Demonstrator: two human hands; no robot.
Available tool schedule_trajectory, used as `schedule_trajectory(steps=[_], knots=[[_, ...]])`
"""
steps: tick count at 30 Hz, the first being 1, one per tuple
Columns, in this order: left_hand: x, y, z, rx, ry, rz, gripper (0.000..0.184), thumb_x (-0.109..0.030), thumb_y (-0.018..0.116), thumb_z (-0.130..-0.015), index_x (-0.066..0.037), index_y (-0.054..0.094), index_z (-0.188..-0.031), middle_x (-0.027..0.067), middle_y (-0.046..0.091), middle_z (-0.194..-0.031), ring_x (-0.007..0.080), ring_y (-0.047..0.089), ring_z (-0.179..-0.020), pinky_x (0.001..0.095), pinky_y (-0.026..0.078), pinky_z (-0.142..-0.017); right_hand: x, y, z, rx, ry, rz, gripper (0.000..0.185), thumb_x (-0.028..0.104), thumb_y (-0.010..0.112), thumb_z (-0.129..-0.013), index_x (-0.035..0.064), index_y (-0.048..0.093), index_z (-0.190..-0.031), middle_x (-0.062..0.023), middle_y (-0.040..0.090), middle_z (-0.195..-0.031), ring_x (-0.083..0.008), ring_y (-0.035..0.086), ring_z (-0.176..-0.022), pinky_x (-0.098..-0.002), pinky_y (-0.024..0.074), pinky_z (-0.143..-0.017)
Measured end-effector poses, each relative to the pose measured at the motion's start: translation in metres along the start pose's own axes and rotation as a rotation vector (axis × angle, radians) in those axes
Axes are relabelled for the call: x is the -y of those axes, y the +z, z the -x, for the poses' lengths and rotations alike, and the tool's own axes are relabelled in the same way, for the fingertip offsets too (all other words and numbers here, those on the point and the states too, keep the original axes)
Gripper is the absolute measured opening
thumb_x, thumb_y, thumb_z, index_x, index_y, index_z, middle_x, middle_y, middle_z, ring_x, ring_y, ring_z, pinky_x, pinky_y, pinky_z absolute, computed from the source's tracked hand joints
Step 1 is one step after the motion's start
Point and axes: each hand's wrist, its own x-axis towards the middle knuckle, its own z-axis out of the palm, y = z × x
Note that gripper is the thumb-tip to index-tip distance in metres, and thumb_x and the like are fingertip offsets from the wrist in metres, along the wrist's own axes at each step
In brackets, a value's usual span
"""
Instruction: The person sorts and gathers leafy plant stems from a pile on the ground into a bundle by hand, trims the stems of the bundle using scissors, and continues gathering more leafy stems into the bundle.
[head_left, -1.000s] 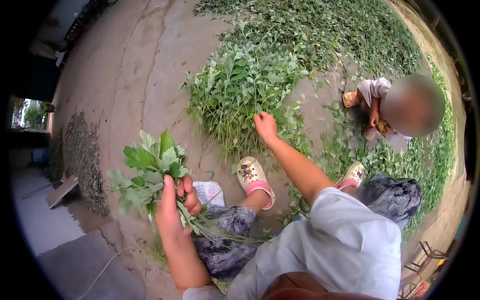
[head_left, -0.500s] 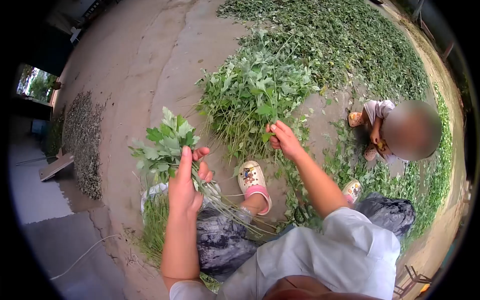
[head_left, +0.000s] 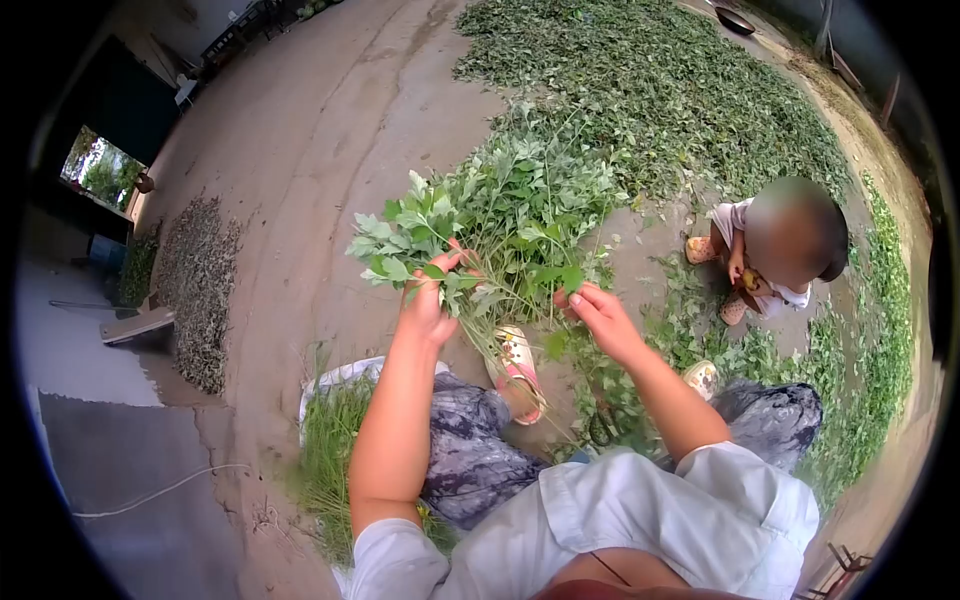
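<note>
While green stalks (head_left: 332, 440) lie against white sacking (head_left: 345, 376), both hands (head_left: 432, 308) (head_left: 610, 322) pinch — left a bunch (head_left: 425, 222), right a sprig (head_left: 570, 278).

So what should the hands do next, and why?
I'd probably bring the right hand across and tuck its sprig into the bunch in the left hand. The right hand seems to pinch just that small sprig, while the left hand holds many leaves together, and only a short gap parts the two hands.
</note>
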Motion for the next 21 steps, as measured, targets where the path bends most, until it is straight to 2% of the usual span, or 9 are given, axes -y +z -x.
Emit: schedule_trajectory(steps=[3,4,7,9,11,15,19,20,21], knots=[[0.002,0.012,0.005,0.117,0.03,-0.085,0.019,-0.009,0.052,-0.079,-0.008,0.045,-0.096,0.0073,0.052,-0.081,0.015,0.051,-0.068,0.0236,0.044,-0.058,0.011,-0.007,-0.015,-0.397,-0.139,0.268,0.022,0.017,0.04,-0.088,-0.0002,0.051,-0.095,-0.0061,0.051,-0.079,-0.0138,0.048,-0.073,-0.026,0.0387,-0.067],[0.003,0.016,0.006,0.103,0.023,-0.127,0.015,-0.011,0.052,-0.079,-0.006,0.048,-0.093,0.0066,0.052,-0.079,0.0145,0.052,-0.066,0.024,0.044,-0.058,0.031,-0.001,-0.02,-0.404,-0.143,0.268,0.022,0.017,0.04,-0.088,-0.0002,0.051,-0.095,-0.0061,0.051,-0.079,-0.0138,0.048,-0.073,-0.026,0.0387,-0.067],[0.008,0.031,0.013,0.054,0.082,-0.311,0.011,-0.013,0.053,-0.079,-0.005,0.051,-0.086,0.0059,0.053,-0.072,0.0139,0.052,-0.062,0.0236,0.044,-0.056,0.074,0.032,-0.027,-0.294,-0.275,0.228,0.019,0.014,0.038,-0.088,0.001,0.048,-0.098,-0.0088,0.05,-0.076,-0.0195,0.05,-0.074,-0.0282,0.0397,-0.069],[0.014,0.036,0.016,0.032,0.033,-0.252,0.01,-0.014,0.053,-0.079,-0.004,0.053,-0.081,0.0055,0.054,-0.067,0.0136,0.051,-0.059,0.0245,0.044,-0.055,0.081,0.051,-0.029,-0.035,-0.345,0.24,0.017,0.012,0.037,-0.088,0.002,0.044,-0.1,-0.0114,0.05,-0.077,-0.0254,0.05,-0.074,-0.0304,0.0403,-0.068],[0.021,0.026,0.012,0.044,0.016,-0.022,0.012,-0.015,0.052,-0.08,-0.003,0.054,-0.08,0.0059,0.054,-0.065,0.014,0.051,-0.058,0.025,0.044,-0.055,0.075,0.063,-0.028,-0.068,-0.327,0.215,0.016,0.011,0.037,-0.088,0.002,0.043,-0.1,-0.0127,0.05,-0.078,-0.0278,0.05,-0.075,-0.0317,0.0406,-0.068],[0.02,0.016,0.012,0.027,0.136,-0.131,0.011,-0.012,0.052,-0.079,-0.001,0.054,-0.082,0.0068,0.053,-0.065,0.0163,0.049,-0.058,0.0266,0.042,-0.057,0.079,0.055,-0.032,-0.175,-0.132,0.316,0.013,0.011,0.037,-0.088,0.0004,0.04,-0.096,-0.0141,0.05,-0.077,-0.0308,0.05,-0.072,-0.0341,0.041,-0.067],[0.02,0.011,0.016,0.085,0.028,-0.344,0.017,-0.009,0.058,-0.074,-0.001,0.054,-0.089,0.0064,0.055,-0.071,0.0157,0.05,-0.062,0.0264,0.041,-0.058,0.088,0.056,-0.039,-0.178,-0.402,0.333,0.012,0.01,0.041,-0.084,-0.0021,0.038,-0.085,-0.0169,0.048,-0.078,-0.0323,0.05,-0.073,-0.036,0.0404,-0.065],[0.021,0.016,0.02,0.142,0.068,-0.346,0.026,-0.008,0.059,-0.073,-0.001,0.054,-0.097,0.005,0.054,-0.072,0.0147,0.051,-0.065,0.0258,0.041,-0.057,0.093,0.053,-0.039,0.02,-0.279,0.336,0.013,0.009,0.042,-0.081,-0.0033,0.041,-0.086,-0.02,0.047,-0.09,-0.0336,0.05,-0.082,-0.0372,0.0419,-0.07],[0.019,0.03,0.03,0.179,0.198,-0.39,0.033,-0.011,0.061,-0.073,-0.002,0.053,-0.105,0.0048,0.057,-0.083,0.0143,0.053,-0.075,0.0264,0.043,-0.065,0.092,0.055,-0.039,0.019,-0.279,0.338,0.013,0.009,0.042,-0.081,-0.0033,0.041,-0.086,-0.02,0.047,-0.09,-0.0336,0.05,-0.082,-0.0372,0.0419,-0.07]])
